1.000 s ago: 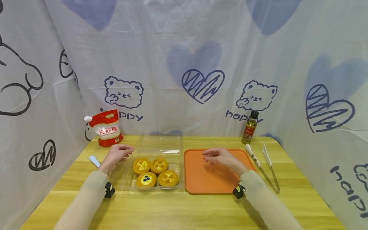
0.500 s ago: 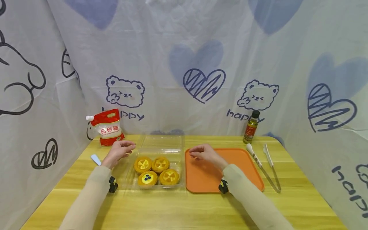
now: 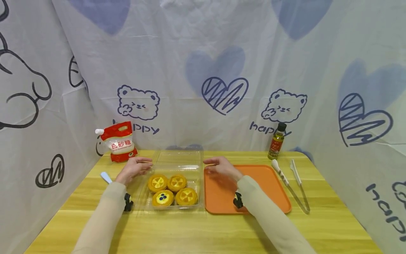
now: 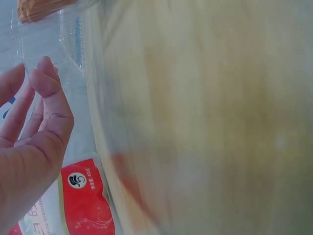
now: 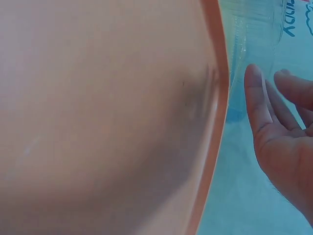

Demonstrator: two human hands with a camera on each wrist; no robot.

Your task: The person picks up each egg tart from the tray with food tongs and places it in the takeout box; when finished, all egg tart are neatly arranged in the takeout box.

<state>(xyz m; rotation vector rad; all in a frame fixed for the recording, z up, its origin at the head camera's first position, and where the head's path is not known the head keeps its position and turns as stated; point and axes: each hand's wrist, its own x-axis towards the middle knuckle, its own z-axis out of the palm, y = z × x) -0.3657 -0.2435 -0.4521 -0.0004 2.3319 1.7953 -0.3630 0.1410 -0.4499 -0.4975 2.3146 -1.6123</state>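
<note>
A clear plastic clamshell box (image 3: 200, 190) lies with its lid (image 3: 177, 157) folded back toward the curtain. Inside sit several egg tarts (image 3: 157, 182), one topped with blueberries. My left hand (image 3: 134, 169) hovers at the box's left side, fingers loosely extended toward the lid and holding nothing. On the opposite side my right hand (image 3: 222, 168) reaches over the far left corner of an orange tray (image 3: 250, 201), its fingertips near the lid's right edge. In the right wrist view, the fingers (image 5: 255, 93) are slightly bent with nothing between them.
A red and white sugar bag (image 3: 120, 143) stands at the back left, near a light blue handle (image 3: 106, 177). An oil bottle (image 3: 276, 143) stands at the back right. Metal tongs with white tips (image 3: 299, 197) lie right of the tray.
My right hand has moved left across the tray to the box's right side. The left hand has shifted slightly right toward the lid. Box and tarts have stayed put.
</note>
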